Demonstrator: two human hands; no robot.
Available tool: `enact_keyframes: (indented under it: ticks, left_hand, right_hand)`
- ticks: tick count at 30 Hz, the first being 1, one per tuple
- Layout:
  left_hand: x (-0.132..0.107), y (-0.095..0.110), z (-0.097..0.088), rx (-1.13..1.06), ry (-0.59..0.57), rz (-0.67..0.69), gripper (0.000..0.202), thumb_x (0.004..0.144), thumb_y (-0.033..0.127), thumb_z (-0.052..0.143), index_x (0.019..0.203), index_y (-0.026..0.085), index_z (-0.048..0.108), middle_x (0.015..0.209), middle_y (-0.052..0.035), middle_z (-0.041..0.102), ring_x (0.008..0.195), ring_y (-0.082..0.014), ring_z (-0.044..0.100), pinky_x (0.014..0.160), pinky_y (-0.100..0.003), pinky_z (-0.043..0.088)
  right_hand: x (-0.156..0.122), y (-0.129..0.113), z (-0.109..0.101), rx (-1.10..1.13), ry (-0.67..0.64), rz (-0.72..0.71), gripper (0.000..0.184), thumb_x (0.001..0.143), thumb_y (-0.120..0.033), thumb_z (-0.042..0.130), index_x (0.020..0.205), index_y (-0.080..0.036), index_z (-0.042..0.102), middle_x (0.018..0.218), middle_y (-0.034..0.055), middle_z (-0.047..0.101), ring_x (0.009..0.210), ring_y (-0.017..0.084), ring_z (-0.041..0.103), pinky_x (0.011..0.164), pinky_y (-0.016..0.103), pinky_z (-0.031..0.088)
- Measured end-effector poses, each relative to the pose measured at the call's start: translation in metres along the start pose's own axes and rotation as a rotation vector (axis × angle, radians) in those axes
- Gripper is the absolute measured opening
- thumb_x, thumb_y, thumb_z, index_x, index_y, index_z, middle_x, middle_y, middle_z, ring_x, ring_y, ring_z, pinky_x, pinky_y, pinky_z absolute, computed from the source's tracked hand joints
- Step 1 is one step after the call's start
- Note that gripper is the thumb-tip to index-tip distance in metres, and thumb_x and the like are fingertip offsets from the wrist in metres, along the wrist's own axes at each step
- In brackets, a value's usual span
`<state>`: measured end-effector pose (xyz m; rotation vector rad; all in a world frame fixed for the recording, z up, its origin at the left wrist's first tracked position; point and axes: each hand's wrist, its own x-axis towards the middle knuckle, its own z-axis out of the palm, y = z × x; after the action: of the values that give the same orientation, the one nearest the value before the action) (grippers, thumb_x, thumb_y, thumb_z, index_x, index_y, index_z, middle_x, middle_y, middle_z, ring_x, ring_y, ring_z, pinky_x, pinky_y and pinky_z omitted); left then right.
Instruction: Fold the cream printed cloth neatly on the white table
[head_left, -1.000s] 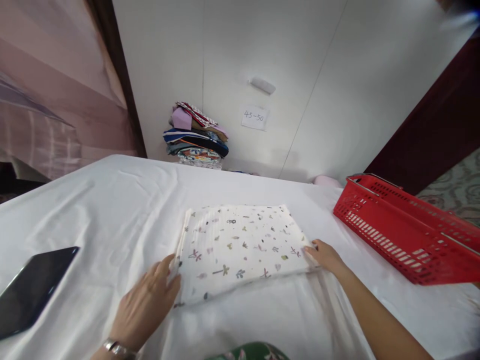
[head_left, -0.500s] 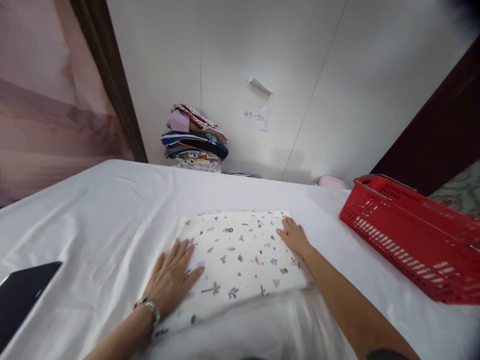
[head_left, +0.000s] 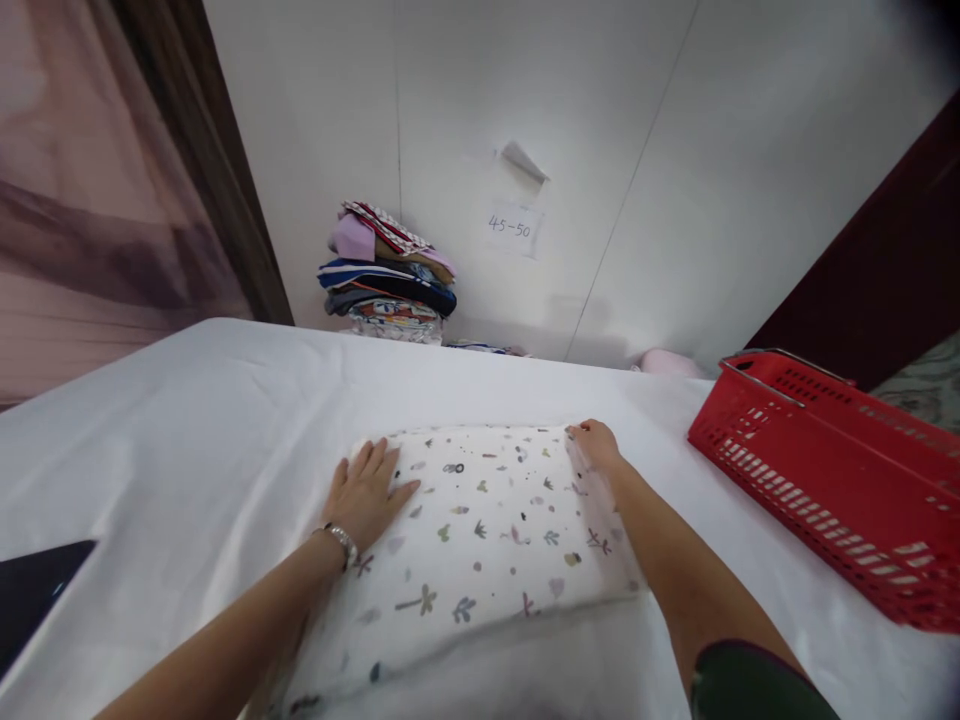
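Observation:
A folded white cloth [head_left: 487, 530] with small palm, leaf and animal prints lies in front of me. Something sheer and whitish, perhaps a plastic bag [head_left: 525, 660], covers its near part; I cannot make out exactly what it is. My left hand [head_left: 367, 495], with a bracelet [head_left: 343, 540] at the wrist, rests flat on the cloth's left side, fingers spread. At the far right corner, the fingers of my right hand [head_left: 596, 445] are closed around the cloth's edge, their tips partly hidden.
A white sheet [head_left: 225, 420] covers the table. On the right stands a red plastic basket [head_left: 840, 480] with metal handles. A black flat object [head_left: 37, 590] lies at the left edge. Behind the table are a stack of folded clothes [head_left: 390, 270] and a white wall with a paper label [head_left: 514, 228].
My left hand has slid forward and slightly right along the cloth. My right hand has gone from lying flat to closing on the far right corner.

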<state>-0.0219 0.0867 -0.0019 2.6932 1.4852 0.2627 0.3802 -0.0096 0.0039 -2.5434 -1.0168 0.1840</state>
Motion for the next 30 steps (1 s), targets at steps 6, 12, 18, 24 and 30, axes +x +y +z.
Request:
enact_keyframes:
  ticks: [6,12,18,24,30]
  left_hand:
    - [-0.002,-0.005,0.013,-0.040,-0.019,0.002,0.068,0.083,0.058,0.028,0.135,0.015,0.039,0.146,-0.0084,0.026,0.136,-0.0269,0.013,0.108,-0.051,0.012]
    - [-0.003,0.000,0.005,-0.052,-0.082,-0.033,0.068,0.084,0.058,0.026,0.136,0.017,0.036,0.147,-0.0071,0.023,0.136,-0.0260,0.012,0.108,-0.051,0.011]
    - [0.002,0.008,-0.004,-0.025,-0.040,-0.006,0.070,0.083,0.060,0.027,0.137,0.015,0.035,0.147,-0.0083,0.021,0.137,-0.0270,0.008,0.109,-0.050,0.005]
    - [0.007,0.001,0.003,-0.037,-0.158,-0.046,0.078,0.081,0.065,0.021,0.140,0.014,0.026,0.149,-0.0079,0.012,0.137,-0.0264,0.004,0.109,-0.049,0.003]
    - [0.006,-0.003,-0.001,-0.088,-0.153,-0.053,0.073,0.082,0.063,0.023,0.138,0.017,0.030,0.148,-0.0075,0.016,0.137,-0.0262,0.007,0.108,-0.050,0.006]
  right_hand:
    - [0.000,-0.001,0.007,-0.073,0.070,0.041,0.032,0.082,-0.040,0.043,0.097,-0.018,0.061,0.095,0.0068,0.065,0.086,0.019,0.059,0.068,0.026,0.042]
    - [-0.004,-0.001,0.003,-0.135,0.057,-0.012,0.041,0.083,-0.041,0.042,0.108,-0.013,0.058,0.104,0.0138,0.062,0.096,0.025,0.057,0.078,0.033,0.043]
    - [-0.030,-0.023,0.012,-0.195,0.070,-0.428,0.052,0.088,-0.042,0.033,0.133,-0.015,0.037,0.145,0.0080,0.028,0.134,0.021,0.018,0.108,0.036,0.015]
    - [-0.036,-0.031,0.035,-0.302,-0.216,-0.492,0.061,0.088,-0.054,0.025,0.139,-0.020,0.028,0.148,0.0064,0.019,0.136,0.024,0.012,0.108,0.047,0.011]
    - [-0.056,-0.033,0.023,-0.293,-0.156,-0.489,0.060,0.090,-0.050,0.023,0.139,-0.018,0.028,0.149,0.0086,0.015,0.136,0.024,0.008,0.108,0.048,0.009]
